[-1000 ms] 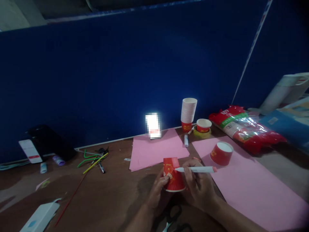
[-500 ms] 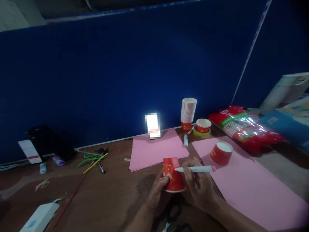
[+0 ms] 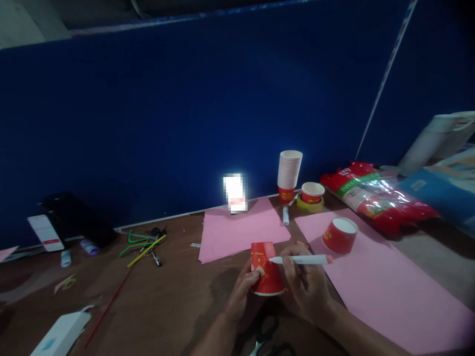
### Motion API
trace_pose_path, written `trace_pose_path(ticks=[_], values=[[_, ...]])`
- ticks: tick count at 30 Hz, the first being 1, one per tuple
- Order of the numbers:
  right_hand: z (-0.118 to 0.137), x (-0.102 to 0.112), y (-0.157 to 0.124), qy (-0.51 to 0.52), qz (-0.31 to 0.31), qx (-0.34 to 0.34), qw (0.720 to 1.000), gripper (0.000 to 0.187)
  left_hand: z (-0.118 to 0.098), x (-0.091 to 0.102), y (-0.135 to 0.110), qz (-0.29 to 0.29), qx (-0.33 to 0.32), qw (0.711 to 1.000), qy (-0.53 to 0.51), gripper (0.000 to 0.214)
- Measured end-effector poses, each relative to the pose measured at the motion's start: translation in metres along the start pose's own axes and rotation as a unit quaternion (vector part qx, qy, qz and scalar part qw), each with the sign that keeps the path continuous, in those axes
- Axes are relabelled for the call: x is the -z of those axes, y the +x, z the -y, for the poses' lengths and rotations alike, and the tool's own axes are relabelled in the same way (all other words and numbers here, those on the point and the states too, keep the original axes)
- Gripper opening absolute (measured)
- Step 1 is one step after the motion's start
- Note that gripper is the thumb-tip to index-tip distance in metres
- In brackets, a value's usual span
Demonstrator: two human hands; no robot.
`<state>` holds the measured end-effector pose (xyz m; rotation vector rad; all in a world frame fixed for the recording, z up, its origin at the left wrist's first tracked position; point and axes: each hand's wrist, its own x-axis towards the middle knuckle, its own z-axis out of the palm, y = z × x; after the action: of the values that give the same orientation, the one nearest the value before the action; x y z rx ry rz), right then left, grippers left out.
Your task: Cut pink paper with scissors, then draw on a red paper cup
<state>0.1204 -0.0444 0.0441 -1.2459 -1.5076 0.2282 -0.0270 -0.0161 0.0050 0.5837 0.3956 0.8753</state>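
An upside-down red paper cup [image 3: 267, 270] stands on the brown table in front of me. My left hand [image 3: 242, 294] wraps its fingers round the cup's left side and holds it. My right hand [image 3: 307, 289] is closed on a white marker [image 3: 301, 259] with a pink cap, held level, its tip touching the cup's upper right side. Black-handled scissors [image 3: 264, 336] lie just below my hands.
Pink paper sheets [image 3: 241, 228] [image 3: 378, 282] lie behind and to the right. Another red cup [image 3: 340, 236] lies tipped on the right sheet. A stack of cups [image 3: 289, 174], a short cup on tape [image 3: 312, 194], a cup package [image 3: 374, 195], straws [image 3: 143, 244] and a white box [image 3: 61, 333] surround them.
Both hands, the cup and the marker stay almost still. A pink scrap has come into view at the far left edge.
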Motion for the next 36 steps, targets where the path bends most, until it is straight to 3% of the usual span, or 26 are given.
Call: trace_pose_path(ticks=[10, 28, 36], values=[[0.0003, 0.0012, 0.0007, 0.008, 0.011, 0.003, 1.000, 0.017, 0.0001, 0.0009, 0.0001, -0.003, -0.006, 1.000, 0.000, 0.025], [0.0045, 0.0028, 0.0016, 0.014, 0.000, 0.019, 1.000, 0.017, -0.0013, -0.0028, 0.0019, 0.007, -0.016, 1.000, 0.009, 0.027], [0.0011, 0.0006, -0.0020, 0.005, 0.026, 0.008, 1.000, 0.017, -0.0018, -0.0001, 0.0025, 0.012, -0.003, 1.000, 0.011, 0.030]])
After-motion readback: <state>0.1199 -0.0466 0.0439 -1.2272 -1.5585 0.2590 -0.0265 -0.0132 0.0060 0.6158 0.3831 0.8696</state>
